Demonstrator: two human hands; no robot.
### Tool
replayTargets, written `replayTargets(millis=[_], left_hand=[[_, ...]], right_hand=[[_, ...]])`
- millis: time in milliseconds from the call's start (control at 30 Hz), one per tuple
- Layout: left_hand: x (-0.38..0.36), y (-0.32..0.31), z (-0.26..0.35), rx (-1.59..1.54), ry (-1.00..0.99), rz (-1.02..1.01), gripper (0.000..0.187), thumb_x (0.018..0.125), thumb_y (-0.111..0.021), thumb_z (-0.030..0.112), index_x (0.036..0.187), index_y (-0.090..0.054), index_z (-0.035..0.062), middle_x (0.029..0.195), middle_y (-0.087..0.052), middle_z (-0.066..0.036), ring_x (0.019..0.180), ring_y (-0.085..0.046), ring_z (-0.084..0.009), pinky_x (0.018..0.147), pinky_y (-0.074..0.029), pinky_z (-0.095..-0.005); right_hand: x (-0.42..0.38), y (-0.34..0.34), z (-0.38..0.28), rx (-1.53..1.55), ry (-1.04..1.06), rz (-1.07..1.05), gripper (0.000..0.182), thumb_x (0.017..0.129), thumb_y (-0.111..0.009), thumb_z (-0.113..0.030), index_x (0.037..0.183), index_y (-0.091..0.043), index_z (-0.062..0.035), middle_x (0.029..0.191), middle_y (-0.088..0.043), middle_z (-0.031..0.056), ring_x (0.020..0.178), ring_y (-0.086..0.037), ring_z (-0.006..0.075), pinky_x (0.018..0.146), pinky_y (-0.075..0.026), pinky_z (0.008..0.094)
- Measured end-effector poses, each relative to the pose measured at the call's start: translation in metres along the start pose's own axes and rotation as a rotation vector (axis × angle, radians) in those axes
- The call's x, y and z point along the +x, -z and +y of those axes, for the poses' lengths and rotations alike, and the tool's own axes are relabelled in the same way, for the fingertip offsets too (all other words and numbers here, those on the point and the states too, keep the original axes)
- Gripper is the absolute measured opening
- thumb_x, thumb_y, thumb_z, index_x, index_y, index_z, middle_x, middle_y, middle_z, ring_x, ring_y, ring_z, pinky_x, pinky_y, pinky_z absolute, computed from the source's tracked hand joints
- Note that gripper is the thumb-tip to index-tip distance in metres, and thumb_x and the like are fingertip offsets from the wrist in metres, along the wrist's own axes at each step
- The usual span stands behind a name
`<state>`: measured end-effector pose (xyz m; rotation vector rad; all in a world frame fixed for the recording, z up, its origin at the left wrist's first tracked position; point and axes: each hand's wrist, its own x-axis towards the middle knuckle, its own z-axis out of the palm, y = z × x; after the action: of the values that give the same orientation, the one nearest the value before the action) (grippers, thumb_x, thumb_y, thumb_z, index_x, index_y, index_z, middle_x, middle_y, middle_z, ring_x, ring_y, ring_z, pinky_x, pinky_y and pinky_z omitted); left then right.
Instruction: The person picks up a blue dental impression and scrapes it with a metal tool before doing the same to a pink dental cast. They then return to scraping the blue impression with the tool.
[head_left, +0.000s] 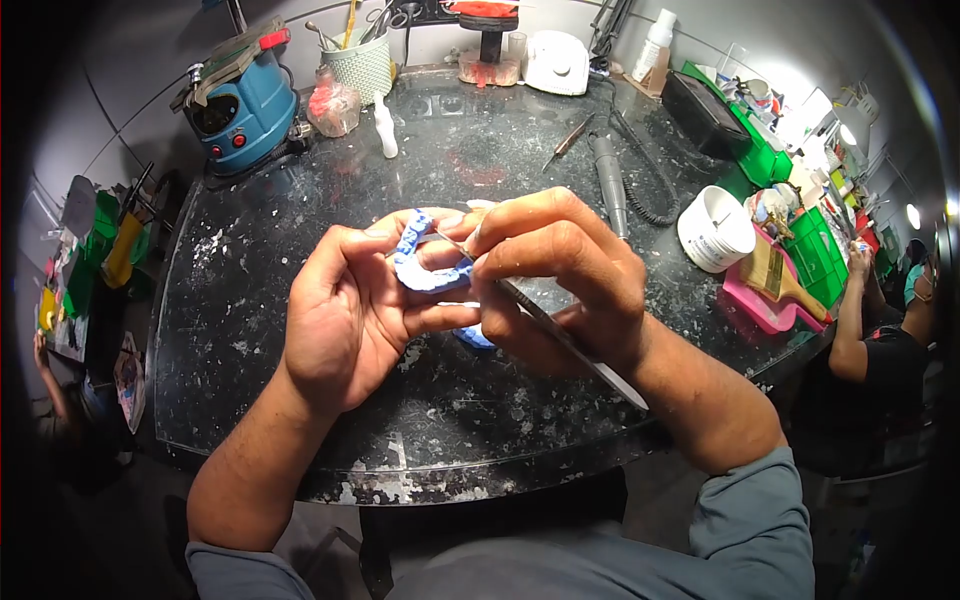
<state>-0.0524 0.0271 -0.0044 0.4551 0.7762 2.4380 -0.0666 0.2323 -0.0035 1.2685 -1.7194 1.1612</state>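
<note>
My left hand [340, 300] is closed around a blue dental model [425, 275], a horseshoe-shaped arch with a row of teeth, gripped between thumb and fingers above the table. In my right hand [565, 270] is a slim metal dental tool [575, 345], held like a pen. Its broad, rounded end points down toward my right forearm, while its thin end reaches the model's inner side. A second blue piece [474, 337] lies on the table below, partly covered by my hands.
The worn black table [300, 430] carries a blue machine [240, 120], a tool cup [358, 65] and a white bottle [385, 128] at back left. A handpiece [608, 180], a white tub [716, 230] and a pink dustpan [762, 300] with a brush stand right. Another person [880, 330] sits beyond.
</note>
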Motion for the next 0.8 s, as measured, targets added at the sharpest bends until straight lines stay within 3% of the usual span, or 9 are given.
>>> replayTargets(millis=[233, 300, 367, 400, 467, 667, 800], left_hand=[[-0.001, -0.002, -0.002, 0.170, -0.036, 0.087, 0.050, 0.103, -0.033, 0.029, 0.134, -0.047, -0.0072, 0.121, -0.061, -0.020, 0.103, -0.066, -0.0257, 0.078, -0.061, -0.0368], [-0.002, 0.000, -0.002, 0.210, -0.035, 0.082, 0.049, 0.104, -0.033, 0.029, 0.135, -0.047, -0.0067, 0.118, -0.063, -0.019, 0.098, -0.068, -0.0245, 0.073, -0.061, -0.0340], [-0.004, -0.004, 0.000, 0.268, -0.011, 0.165, 0.050, 0.106, -0.034, 0.033, 0.134, -0.048, -0.0061, 0.104, -0.067, -0.015, 0.081, -0.070, -0.0224, 0.058, -0.058, -0.0279], [-0.004, -0.007, 0.001, 0.268, -0.011, 0.165, 0.050, 0.106, -0.034, 0.033, 0.134, -0.048, -0.0061, 0.104, -0.067, -0.015, 0.081, -0.070, -0.0224, 0.058, -0.058, -0.0279], [-0.002, -0.012, 0.001, 0.310, 0.038, 0.301, 0.053, 0.107, -0.033, 0.040, 0.127, -0.052, -0.0049, 0.084, -0.068, -0.012, 0.059, -0.065, -0.0177, 0.044, -0.048, -0.0227], [0.000, -0.004, 0.001, 0.420, 0.031, 0.342, 0.066, 0.105, -0.026, 0.056, 0.114, -0.058, -0.0011, 0.060, -0.060, -0.010, 0.041, -0.048, -0.0116, 0.037, -0.033, -0.0202], [0.000, -0.005, 0.002, 0.377, 0.049, 0.359, 0.074, 0.103, -0.025, 0.063, 0.110, -0.061, -0.0012, 0.061, -0.060, -0.010, 0.044, -0.050, -0.0120, 0.038, -0.035, -0.0202]], right_hand=[[0.004, 0.001, -0.002, -0.013, 0.023, -0.005, 0.029, 0.072, -0.081, -0.004, 0.096, -0.065, -0.0045, 0.102, -0.067, 0.0122, 0.091, -0.071, 0.0258, 0.074, -0.059, 0.0348], [0.007, 0.001, -0.004, -0.006, 0.059, -0.012, 0.022, 0.077, -0.071, 0.008, 0.095, -0.060, 0.0015, 0.094, -0.065, 0.0162, 0.088, -0.069, 0.0247, 0.079, -0.061, 0.0380], [0.005, 0.002, -0.004, -0.004, 0.041, -0.005, 0.025, 0.074, -0.076, 0.002, 0.095, -0.062, -0.0013, 0.098, -0.066, 0.0141, 0.089, -0.070, 0.0251, 0.077, -0.059, 0.0358], [0.004, 0.002, -0.004, -0.002, 0.022, 0.002, 0.028, 0.072, -0.081, -0.003, 0.095, -0.065, -0.0041, 0.102, -0.067, 0.0121, 0.090, -0.070, 0.0256, 0.074, -0.058, 0.0337], [0.002, 0.000, -0.001, 0.002, 0.038, 0.011, 0.028, 0.071, -0.080, -0.002, 0.094, -0.064, -0.0040, 0.101, -0.067, 0.0120, 0.088, -0.070, 0.0254, 0.072, -0.058, 0.0334], [-0.001, -0.003, 0.000, -0.012, 0.037, 0.016, 0.028, 0.069, -0.079, 0.000, 0.092, -0.063, -0.0042, 0.098, -0.065, 0.0113, 0.082, -0.069, 0.0252, 0.066, -0.056, 0.0330], [0.000, 0.001, -0.004, -0.018, 0.002, -0.037, 0.029, 0.068, -0.078, 0.001, 0.093, -0.064, -0.0044, 0.098, -0.064, 0.0110, 0.081, -0.069, 0.0251, 0.064, -0.056, 0.0331]])
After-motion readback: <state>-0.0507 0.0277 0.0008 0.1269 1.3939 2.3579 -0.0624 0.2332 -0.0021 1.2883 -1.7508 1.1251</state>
